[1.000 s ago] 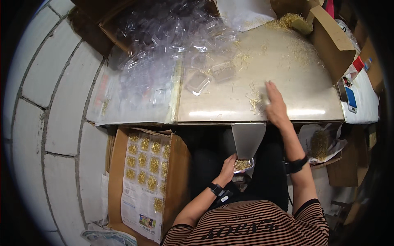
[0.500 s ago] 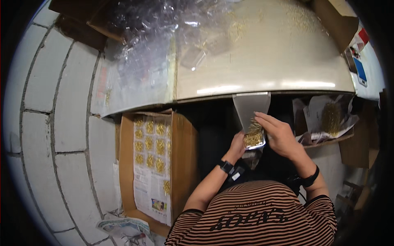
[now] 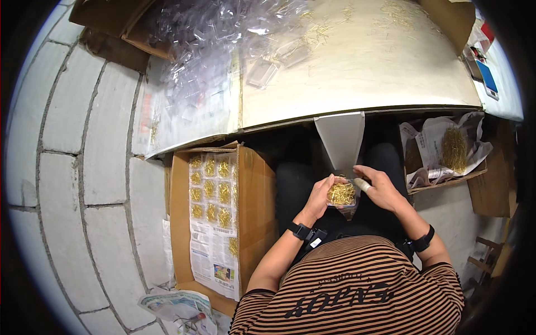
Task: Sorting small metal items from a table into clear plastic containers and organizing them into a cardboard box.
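A small clear plastic box (image 3: 341, 194) full of thin golden pins is held low in front of me, above my lap. My left hand (image 3: 318, 199) is closed round its left side. On the other side, my right hand (image 3: 384, 191) has its fingers and thumb at the box's upper right edge, with a pale wrap on one digit. Just beyond the box, a white sloping chute (image 3: 340, 137) runs down from the table edge toward my hands.
Clear plastic boxes (image 3: 206, 56) lie heaped on the table (image 3: 363, 72), with loose pins scattered there. At left, a cardboard carton (image 3: 258, 218) contains rows of filled boxes on newspaper. At right, a paper-lined carton (image 3: 416, 159) holds a pile of golden pins (image 3: 455, 149).
My right hand has lowered from flat above the pins to the box's right edge. Pins that stood above the box at the chute's foot now lie lower inside it. The whole view has shifted slightly.
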`<state>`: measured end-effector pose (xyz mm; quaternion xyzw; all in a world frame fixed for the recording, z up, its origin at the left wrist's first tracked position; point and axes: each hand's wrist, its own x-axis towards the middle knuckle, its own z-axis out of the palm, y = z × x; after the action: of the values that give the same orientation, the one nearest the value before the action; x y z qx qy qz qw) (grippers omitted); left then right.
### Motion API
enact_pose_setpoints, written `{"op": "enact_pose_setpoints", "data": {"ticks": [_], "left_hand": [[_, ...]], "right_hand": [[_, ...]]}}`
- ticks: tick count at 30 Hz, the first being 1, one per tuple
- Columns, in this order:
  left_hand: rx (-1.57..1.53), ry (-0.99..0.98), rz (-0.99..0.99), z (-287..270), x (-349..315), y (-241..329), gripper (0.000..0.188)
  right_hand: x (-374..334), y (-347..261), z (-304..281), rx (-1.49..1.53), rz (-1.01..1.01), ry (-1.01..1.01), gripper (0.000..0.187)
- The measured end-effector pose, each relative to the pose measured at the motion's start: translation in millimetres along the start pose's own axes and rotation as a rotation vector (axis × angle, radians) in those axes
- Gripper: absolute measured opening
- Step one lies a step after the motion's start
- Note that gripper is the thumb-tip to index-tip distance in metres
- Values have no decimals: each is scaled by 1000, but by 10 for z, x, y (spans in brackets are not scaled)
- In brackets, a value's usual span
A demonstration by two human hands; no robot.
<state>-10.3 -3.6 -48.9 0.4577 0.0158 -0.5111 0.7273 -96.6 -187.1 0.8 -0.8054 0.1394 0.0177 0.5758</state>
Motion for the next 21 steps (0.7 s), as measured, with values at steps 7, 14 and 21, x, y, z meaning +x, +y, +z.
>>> {"op": "enact_pose_setpoints", "data": {"ticks": [7,14,21], "left_hand": [[-10,-43,68,170,-24,127,40],[-154,131,191,261,45,170,41],[-32,137,343,457,31,230,31]], "right_hand": [[63,-336,119,-307,-316,-114,47],[-86,-438,94,-768,-633,-68,48],[22,-625,43,-481,-514,80,56]]}}
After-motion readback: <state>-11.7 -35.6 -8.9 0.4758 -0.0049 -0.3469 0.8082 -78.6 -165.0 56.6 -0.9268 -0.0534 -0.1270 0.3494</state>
